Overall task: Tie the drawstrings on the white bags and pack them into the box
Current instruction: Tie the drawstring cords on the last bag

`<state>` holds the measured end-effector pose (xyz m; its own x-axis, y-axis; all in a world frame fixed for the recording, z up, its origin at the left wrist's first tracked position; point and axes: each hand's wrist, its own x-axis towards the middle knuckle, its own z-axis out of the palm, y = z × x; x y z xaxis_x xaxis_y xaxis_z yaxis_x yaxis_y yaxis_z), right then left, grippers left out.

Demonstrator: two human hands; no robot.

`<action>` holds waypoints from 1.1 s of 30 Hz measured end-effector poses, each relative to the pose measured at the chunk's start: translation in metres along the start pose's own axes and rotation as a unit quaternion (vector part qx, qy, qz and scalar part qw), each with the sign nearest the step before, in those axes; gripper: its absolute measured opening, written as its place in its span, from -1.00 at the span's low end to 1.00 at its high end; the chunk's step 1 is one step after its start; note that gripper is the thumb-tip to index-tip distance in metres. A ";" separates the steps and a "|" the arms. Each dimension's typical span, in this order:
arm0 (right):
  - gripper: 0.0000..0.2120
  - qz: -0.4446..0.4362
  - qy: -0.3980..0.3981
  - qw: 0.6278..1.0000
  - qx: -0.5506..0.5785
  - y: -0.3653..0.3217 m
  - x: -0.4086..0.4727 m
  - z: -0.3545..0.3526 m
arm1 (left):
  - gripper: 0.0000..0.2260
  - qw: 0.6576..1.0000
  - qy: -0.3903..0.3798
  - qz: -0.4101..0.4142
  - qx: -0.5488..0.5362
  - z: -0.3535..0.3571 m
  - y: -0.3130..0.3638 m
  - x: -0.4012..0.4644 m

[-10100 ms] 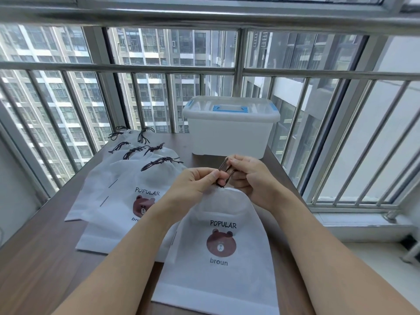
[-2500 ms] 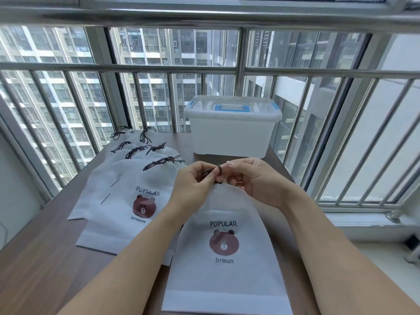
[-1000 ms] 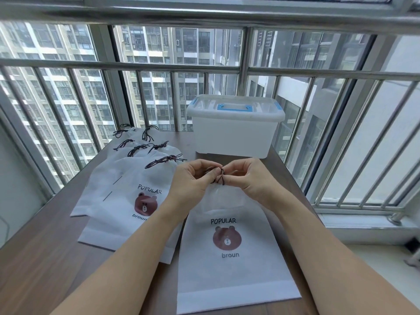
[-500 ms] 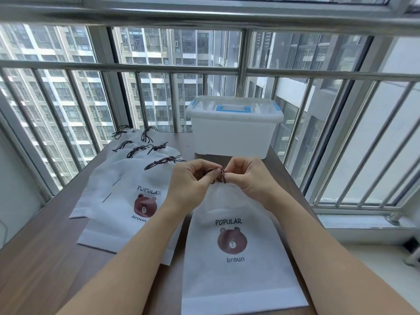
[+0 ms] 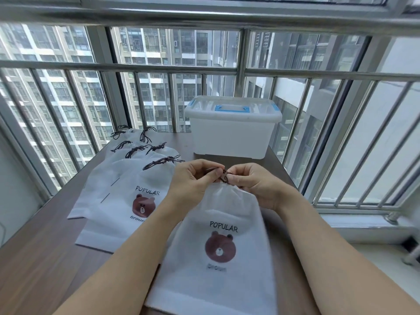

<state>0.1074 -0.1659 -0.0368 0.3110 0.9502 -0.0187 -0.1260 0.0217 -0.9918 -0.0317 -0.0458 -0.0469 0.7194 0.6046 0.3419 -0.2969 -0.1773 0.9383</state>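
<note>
A white drawstring bag (image 5: 218, 253) with a brown bear print and the word POPULAR lies on the brown table in front of me. Its gathered neck points away from me. My left hand (image 5: 193, 178) and my right hand (image 5: 254, 185) meet at that neck, and each pinches the dark drawstring (image 5: 223, 177) between thumb and fingertips. To the left lies a pile of several more white bags (image 5: 127, 196) with dark cords at their tops. A white plastic box (image 5: 231, 130) with a shut lid and a blue handle stands at the far edge.
The brown table (image 5: 45, 258) runs up to a metal window railing (image 5: 159, 69) at the back and right. A white sill (image 5: 368, 228) lies to the right of the table. Bare tabletop shows at the near left.
Both hands have stayed at the bag's neck, working the drawstring with small finger movements. The bag's lower end has shifted slightly to the right on the table.
</note>
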 end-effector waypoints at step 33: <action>-0.34 0.090 -0.058 0.973 0.204 0.007 0.014 -0.009 | -0.81 0.997 -0.010 0.079 0.025 -0.002 -0.001 -0.001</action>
<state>0.1188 -0.1555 -0.0451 0.1436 0.9782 -0.1497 -0.5389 -0.0495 -0.8409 -0.0330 -0.0444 -0.0485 0.6792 0.5506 0.4852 -0.3751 -0.3079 0.8744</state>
